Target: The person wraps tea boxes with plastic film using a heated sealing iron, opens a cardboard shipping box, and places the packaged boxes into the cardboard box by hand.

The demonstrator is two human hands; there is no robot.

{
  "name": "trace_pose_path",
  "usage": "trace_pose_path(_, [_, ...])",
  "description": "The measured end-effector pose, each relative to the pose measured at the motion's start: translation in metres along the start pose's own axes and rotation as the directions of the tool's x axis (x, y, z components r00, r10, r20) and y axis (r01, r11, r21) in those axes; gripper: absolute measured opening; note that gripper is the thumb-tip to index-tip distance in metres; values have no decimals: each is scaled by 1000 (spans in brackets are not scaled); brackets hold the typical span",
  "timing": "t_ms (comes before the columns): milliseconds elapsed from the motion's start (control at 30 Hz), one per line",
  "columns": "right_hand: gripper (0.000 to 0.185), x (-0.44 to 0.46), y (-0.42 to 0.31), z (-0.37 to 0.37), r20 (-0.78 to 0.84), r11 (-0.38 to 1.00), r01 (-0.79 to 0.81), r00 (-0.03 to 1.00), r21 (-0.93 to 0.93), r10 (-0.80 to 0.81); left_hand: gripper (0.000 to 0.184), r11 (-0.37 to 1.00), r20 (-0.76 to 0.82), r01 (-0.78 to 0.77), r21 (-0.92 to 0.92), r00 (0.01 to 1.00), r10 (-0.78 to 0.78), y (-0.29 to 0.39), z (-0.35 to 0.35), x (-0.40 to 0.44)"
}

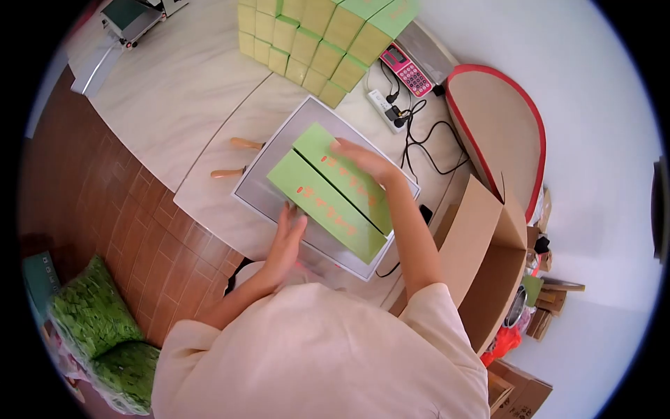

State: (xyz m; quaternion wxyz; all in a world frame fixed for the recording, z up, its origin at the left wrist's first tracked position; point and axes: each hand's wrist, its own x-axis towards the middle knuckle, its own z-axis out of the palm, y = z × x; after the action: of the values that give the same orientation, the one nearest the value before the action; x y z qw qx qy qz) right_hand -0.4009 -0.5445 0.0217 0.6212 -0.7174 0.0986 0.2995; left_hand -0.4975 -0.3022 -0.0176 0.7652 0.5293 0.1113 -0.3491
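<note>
Two long green boxes with orange lettering, the near green box [324, 209] and the far green box [317, 143], lie side by side in a shallow grey-white box tray [262, 183]. A narrow dark gap runs between them. My left hand [285, 243] is at the near box's long side, fingers stretched and thumb apart. Across the far box's outer edge lies my right hand [364, 162], its fingers extended and touching the green surface; its fingertips are partly blurred. Two wooden-handled tools, one with a handle [246, 143] and one with a lower handle [227, 174], stick out beside the tray.
Stacked green boxes [307, 45] stand at the back of the table [209, 91]. A pink calculator [408, 70], power strip [386, 110] and black cables lie to the right. An open cardboard carton [481, 237] is by my right arm. Bags of green pieces [94, 307] sit on the floor.
</note>
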Motion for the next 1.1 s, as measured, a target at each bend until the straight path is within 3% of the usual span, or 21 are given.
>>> trace_pose_path(67, [72, -5, -13, 9, 30, 999, -37, 999, -28, 38, 64, 963, 41, -165, 211, 986, 160, -11, -8, 36])
trace_pose_path(133, [82, -23, -20, 12, 38, 996, -72, 997, -53, 74, 63, 959, 86, -188, 211, 981, 174, 9, 2, 39])
trace_pose_path(200, [92, -44, -20, 15, -47, 995, 78, 996, -70, -82, 62, 951, 144, -217, 221, 971, 189, 31, 14, 36])
trace_pose_path(233, [92, -56, -20, 16, -69, 994, 80, 994, -73, -85, 61, 924, 173, -293, 245, 951, 255, 40, 22, 34])
trace_pose_path(300, [98, -85, -13, 22, -353, 965, 234, 898, -123, -262, 61, 892, 229, -364, 267, 923, 307, 56, 40, 28])
trace_pose_path(333, [98, -98, -10, 28, -378, 965, 231, 888, -121, -260, 61, 854, 254, -443, 275, 890, 380, 66, 50, 27])
trace_pose_path(367, [98, -112, -7, 35, -477, 940, 303, 810, -159, -341, 61, 808, 278, -519, 278, 849, 449, 73, 59, 27])
trace_pose_path(400, [98, -125, -4, 43, -563, 907, 366, 714, -207, -416, 61, 808, 302, -521, 276, 845, 442, 78, 67, 27])
trace_pose_path(433, [98, -137, -2, 55, -584, 908, 365, 699, -207, -414, 63, 819, 318, -525, 231, 836, 447, 83, 74, 27])
trace_pose_path(500, [95, -151, 1, 81, -702, 866, 498, 601, -44, -382, 65, 825, 352, -535, 184, 819, 453, 88, 85, 27])
trace_pose_path(567, [92, -151, 41, 97, -736, 849, 528, 566, -21, -370, 70, 757, 374, -645, 107, 732, 570, 91, 92, 27])
trace_pose_path(667, [89, -141, 76, 123, -804, 793, 608, 492, 42, -335, 73, 782, 403, -623, -1, 716, 571, 85, 88, 35])
trace_pose_path(733, [91, -140, 68, 131, -847, 746, 662, 433, 67, -308, 75, 793, 430, -606, 62, 733, 526, 84, 81, 32])
trace_pose_path(800, [75, -146, 41, 129, -908, 634, 741, 394, 221, -144, 75, 737, 440, -649, 189, 727, 527, 87, 78, 21])
trace_pose_path(833, [78, -144, 45, 124, -873, 618, 782, 354, 81, -335, 75, 734, 445, -650, 196, 726, 524, 89, 76, 19])
trace_pose_path(967, [68, -135, 36, 116, -894, 552, 832, 287, 55, -345, 68, 653, 446, -688, 316, 716, 537, 100, 68, 15])
trace_pose_path(1033, [52, -129, 33, 117, -914, 465, 884, 153, -43, -375, 65, 613, 452, -694, 377, 716, 533, 108, 62, 13])
trace_pose_path(1100, [46, -122, 35, 121, -938, 428, 903, 111, -43, -328, 59, 551, 498, -678, 487, 733, 463, 117, 60, 15])
